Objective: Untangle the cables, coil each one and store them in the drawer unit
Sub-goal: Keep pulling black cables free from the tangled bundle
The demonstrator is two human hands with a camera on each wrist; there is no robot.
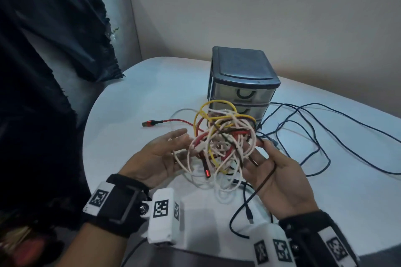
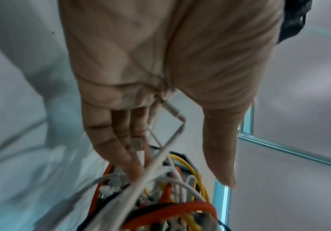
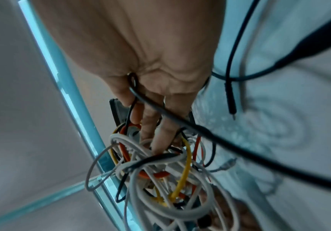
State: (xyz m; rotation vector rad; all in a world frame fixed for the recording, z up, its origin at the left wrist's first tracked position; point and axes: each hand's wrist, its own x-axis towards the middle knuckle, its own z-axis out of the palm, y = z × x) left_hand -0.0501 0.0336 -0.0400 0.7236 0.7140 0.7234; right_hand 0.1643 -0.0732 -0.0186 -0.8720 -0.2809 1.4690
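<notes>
The tangle of cables (image 1: 221, 145) is held up between the left hand (image 1: 160, 156) and right hand (image 1: 275, 178), fingers straight and spread. Untangling seems only begun; one plug should be freed next. Behind stands the drawer unit (image 1: 242, 80), closed.

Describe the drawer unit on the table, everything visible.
The drawer unit is a small box with a dark grey, plastic-looking frame and a flat recessed lid. Stacked translucent drawers show on its front, the top one with a dark U-shaped handle; all look closed. It stands upright on the white table, near the wall. The cable tangle held up in front hides its lower front. Dark blue cable lies beside it on the right. Neither hand touches it.
</notes>
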